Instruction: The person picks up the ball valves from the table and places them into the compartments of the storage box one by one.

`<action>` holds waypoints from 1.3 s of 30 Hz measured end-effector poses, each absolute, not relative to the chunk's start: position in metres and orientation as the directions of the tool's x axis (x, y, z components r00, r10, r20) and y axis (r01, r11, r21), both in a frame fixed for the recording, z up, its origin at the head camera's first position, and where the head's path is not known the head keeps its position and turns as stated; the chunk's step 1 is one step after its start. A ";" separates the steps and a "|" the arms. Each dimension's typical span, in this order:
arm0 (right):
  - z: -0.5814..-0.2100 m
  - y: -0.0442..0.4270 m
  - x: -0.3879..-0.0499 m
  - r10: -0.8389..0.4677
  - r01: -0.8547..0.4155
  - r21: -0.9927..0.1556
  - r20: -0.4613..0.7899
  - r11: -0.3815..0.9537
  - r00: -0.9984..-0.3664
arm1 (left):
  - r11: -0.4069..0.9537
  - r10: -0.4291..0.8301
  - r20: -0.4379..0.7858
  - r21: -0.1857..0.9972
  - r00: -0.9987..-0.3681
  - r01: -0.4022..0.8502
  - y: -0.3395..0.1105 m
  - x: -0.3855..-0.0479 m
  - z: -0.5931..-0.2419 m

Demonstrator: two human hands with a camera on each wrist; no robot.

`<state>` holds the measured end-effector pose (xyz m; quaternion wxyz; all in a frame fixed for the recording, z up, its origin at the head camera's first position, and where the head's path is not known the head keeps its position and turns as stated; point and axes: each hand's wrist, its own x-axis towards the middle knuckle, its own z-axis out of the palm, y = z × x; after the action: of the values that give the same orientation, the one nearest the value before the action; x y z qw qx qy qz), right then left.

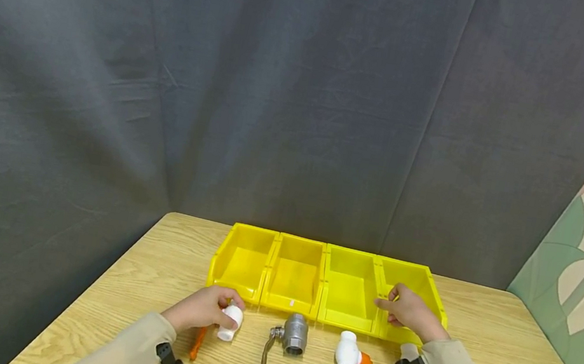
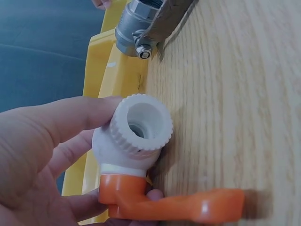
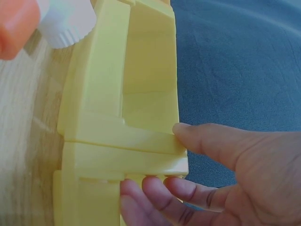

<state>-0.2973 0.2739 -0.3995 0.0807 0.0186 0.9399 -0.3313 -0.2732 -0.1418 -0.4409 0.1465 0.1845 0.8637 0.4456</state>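
Observation:
My left hand (image 1: pixel 207 308) grips a white plastic ball valve (image 1: pixel 230 324) just in front of the leftmost bin. In the left wrist view, the thumb and fingers surround the valve's white body, and its orange lever (image 2: pixel 188 207) points away from the palm. My right hand (image 1: pixel 412 311) is over the two right-hand yellow bins. In the right wrist view, its thumb lies on one side of their adjoining walls (image 3: pixel 155 153) and its fingers on the other, pinching them.
Four yellow bins stand in a row, including the second bin (image 1: pixel 297 273). In front lie a metal ball valve (image 1: pixel 295 335) and a white valve (image 1: pixel 346 355) with an orange lever. Another white valve (image 1: pixel 408 351) is partly hidden under the right wrist. A grey curtain (image 1: pixel 306 94) hangs behind the table.

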 end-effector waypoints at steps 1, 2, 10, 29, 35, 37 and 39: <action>-0.400 0.274 -0.297 -0.021 0.087 -0.624 -0.163 0.777 -0.986 | 0.523 0.449 -0.096 0.834 -0.889 0.174 -0.142 -0.274 -0.441; -0.400 0.274 -0.297 -0.025 0.084 -0.628 -0.162 0.774 -0.986 | 0.507 0.448 -0.106 0.848 -0.888 0.155 -0.143 -0.274 -0.442; -0.398 0.273 -0.297 -0.032 0.080 -0.633 -0.164 0.770 -0.986 | 0.481 0.418 -0.130 0.871 -0.899 0.098 -0.148 -0.279 -0.444; -0.398 0.274 -0.298 -0.032 0.085 -0.623 -0.174 0.777 -0.984 | 0.441 0.403 -0.105 0.893 -0.909 0.092 -0.146 -0.297 -0.414; -0.398 0.274 -0.298 -0.030 0.086 -0.621 -0.174 0.779 -0.984 | 0.472 0.363 -0.080 0.875 -0.928 0.110 -0.139 -0.312 -0.393; -0.398 0.274 -0.299 -0.028 0.087 -0.619 -0.174 0.781 -0.984 | 0.475 0.344 -0.084 0.874 -0.935 0.096 -0.137 -0.317 -0.387; -0.398 0.274 -0.299 -0.027 0.088 -0.618 -0.175 0.781 -0.984 | 0.475 0.329 -0.083 0.876 -0.941 0.089 -0.135 -0.323 -0.380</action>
<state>-0.2985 0.2738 -0.3979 0.0877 0.0162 0.9395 -0.3306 -0.3229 -0.1347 -0.3805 0.1205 0.1228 0.8502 0.4976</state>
